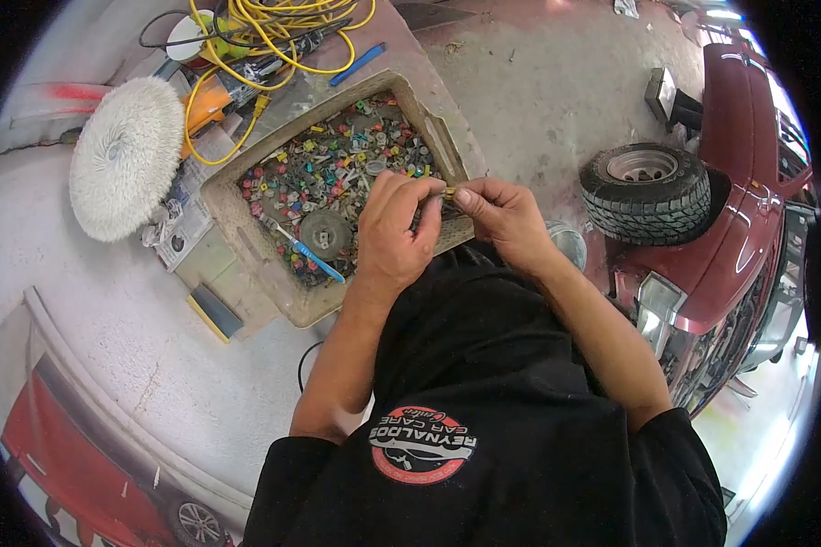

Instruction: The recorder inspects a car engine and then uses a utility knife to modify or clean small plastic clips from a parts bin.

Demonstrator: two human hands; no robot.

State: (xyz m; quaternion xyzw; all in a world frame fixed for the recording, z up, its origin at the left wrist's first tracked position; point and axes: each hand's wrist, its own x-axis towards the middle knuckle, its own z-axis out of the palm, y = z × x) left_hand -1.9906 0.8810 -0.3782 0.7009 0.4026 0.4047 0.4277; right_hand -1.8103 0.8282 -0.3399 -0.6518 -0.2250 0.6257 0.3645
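A shallow beige tray [246,244] full of small plastic clips and fasteners [287,173] in many colours lies in front of me. Over its near right edge, my left hand [394,228] and my right hand [506,219] meet at the fingertips. Between them they pinch a small yellowish piece [449,193], mostly hidden by the fingers; its exact kind is too small to make out. Among the clips, left of my left hand, lie a round grey disc [325,234] and a blue-and-white toothbrush [306,250].
A polisher's white wool pad [126,159] stands left of the tray. Coiled yellow cord [274,23] and a blue stick [358,65] lie beyond it. A sanding block [214,313] sits near the tray's left side. At right are a tyre [645,193] and a dark red vehicle [739,155].
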